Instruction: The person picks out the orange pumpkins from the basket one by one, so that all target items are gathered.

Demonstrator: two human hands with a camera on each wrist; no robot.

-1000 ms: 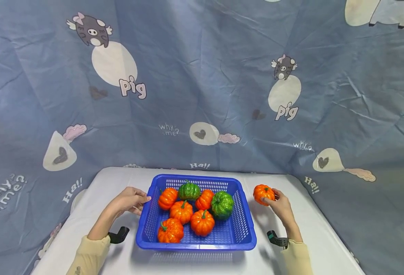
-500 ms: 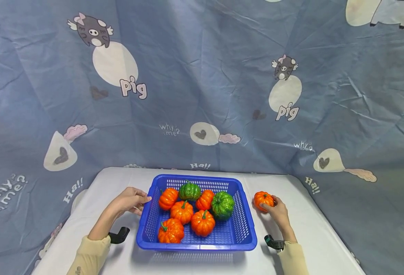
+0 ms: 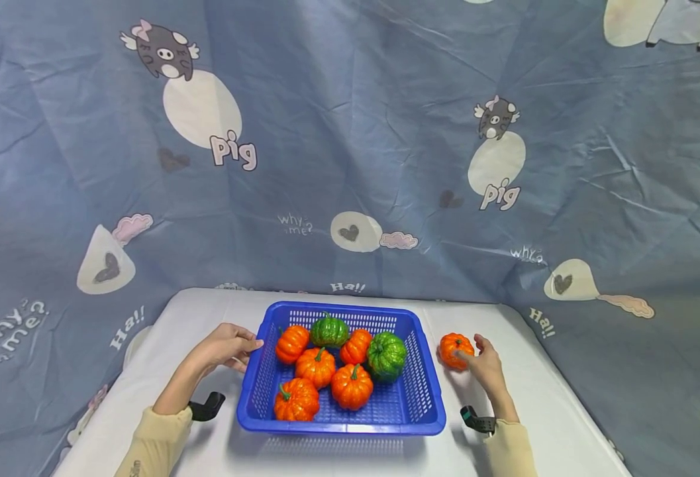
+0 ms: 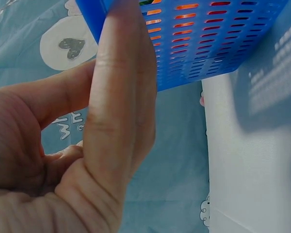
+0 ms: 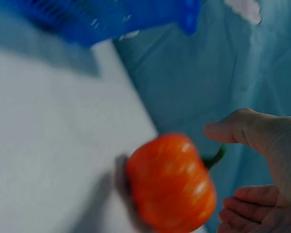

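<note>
An orange pumpkin [image 3: 455, 350] sits on the white table [image 3: 564, 411] just right of the blue basket [image 3: 427, 404]. The right hand [image 3: 485, 364] is beside it with fingers spread loose, gripping nothing; whether the fingertips touch it is unclear. The left hand [image 3: 224, 346] rests its fingers against the basket's left rim, lightly curled, while seven pumpkins lie inside.
</note>
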